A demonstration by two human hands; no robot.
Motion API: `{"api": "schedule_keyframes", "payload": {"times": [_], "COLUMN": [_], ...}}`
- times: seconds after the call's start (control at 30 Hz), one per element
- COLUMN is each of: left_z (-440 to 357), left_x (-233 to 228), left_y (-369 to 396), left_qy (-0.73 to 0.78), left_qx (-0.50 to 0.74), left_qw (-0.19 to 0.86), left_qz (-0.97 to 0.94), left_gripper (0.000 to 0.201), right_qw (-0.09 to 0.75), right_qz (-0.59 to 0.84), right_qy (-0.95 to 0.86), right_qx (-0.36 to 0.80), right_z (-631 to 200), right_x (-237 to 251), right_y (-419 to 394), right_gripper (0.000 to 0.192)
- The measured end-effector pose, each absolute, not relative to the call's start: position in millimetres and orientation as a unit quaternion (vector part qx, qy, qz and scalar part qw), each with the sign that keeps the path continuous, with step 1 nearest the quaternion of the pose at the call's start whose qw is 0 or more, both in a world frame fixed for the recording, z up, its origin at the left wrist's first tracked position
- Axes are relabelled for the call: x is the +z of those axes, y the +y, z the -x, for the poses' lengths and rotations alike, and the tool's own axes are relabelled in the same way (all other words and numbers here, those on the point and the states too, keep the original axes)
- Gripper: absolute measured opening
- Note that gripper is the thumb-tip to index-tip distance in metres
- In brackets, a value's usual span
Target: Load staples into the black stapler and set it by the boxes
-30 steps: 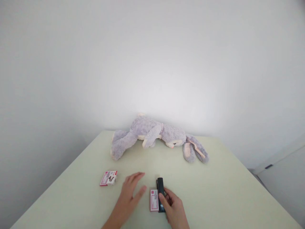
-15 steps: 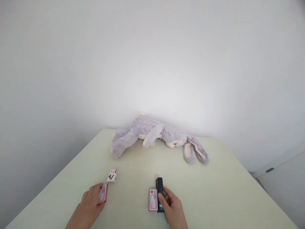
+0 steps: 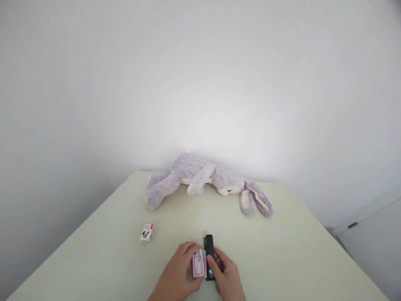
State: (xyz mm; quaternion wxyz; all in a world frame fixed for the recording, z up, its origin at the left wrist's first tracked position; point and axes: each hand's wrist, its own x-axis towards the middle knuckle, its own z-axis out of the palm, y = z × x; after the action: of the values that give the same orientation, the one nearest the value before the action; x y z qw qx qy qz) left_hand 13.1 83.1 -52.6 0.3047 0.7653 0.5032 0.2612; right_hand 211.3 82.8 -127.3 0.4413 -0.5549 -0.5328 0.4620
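My left grip [image 3: 178, 271] pinched round pink-and-white box [image 3: 197, 263], pretty snug. Right grip [image 3: 228, 274] closed on black stapler [image 3: 209, 244], thumb up top. Second box [image 3: 204, 263] between my grips, mostly hidden by held one, right beside stapler. Small white box [image 3: 146, 233] out past left grip, plush rabbit [image 3: 192, 167] way beyond both, same tabletop [image 3: 275, 251].
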Motion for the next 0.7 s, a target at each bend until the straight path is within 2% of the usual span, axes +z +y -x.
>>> {"api": "schedule_keyframes", "payload": {"times": [0.2, 0.33, 0.37, 0.47, 0.5, 0.6, 0.7], "left_z": [-24.2, -17.6, -9.6, 36.3, 57.2, 118.7, 147.8], "left_x": [-50.5, -67.5, -71.2, -75.1, -74.4, -71.1, -73.7], "left_y": [90.3, 91.7, 94.0, 106.9, 112.2, 126.6, 137.8], "left_qy": [0.473, 0.464, 0.484, 0.624, 0.663, 0.737, 0.747], "left_qx": [0.248, 0.276, 0.298, 0.369, 0.379, 0.38, 0.359], "left_qw": [0.363, 0.34, 0.313, 0.187, 0.16, 0.138, 0.189], "left_qz": [-0.764, -0.77, -0.761, -0.663, -0.625, -0.542, -0.527], "left_gripper": [0.064, 0.089, 0.085, 0.044, 0.044, 0.061, 0.062], "right_qw": [0.432, 0.438, 0.451, 0.503, 0.512, 0.483, 0.405], "right_qz": [0.544, 0.55, 0.557, 0.581, 0.586, 0.588, 0.589], "right_qy": [-0.56, -0.563, -0.561, -0.561, -0.57, -0.624, -0.685], "right_qx": [0.452, 0.434, 0.415, 0.307, 0.265, 0.177, 0.14], "right_z": [-213.8, -213.2, -213.2, -214.2, -214.4, -212.5, -207.3], "right_x": [-112.9, -112.7, -116.3, -134.6, -141.9, -162.0, -175.4], "right_y": [81.3, 76.9, 74.4, 64.0, 60.4, 52.6, 51.0], "right_gripper": [0.056, 0.057, 0.059, 0.064, 0.066, 0.081, 0.105]}}
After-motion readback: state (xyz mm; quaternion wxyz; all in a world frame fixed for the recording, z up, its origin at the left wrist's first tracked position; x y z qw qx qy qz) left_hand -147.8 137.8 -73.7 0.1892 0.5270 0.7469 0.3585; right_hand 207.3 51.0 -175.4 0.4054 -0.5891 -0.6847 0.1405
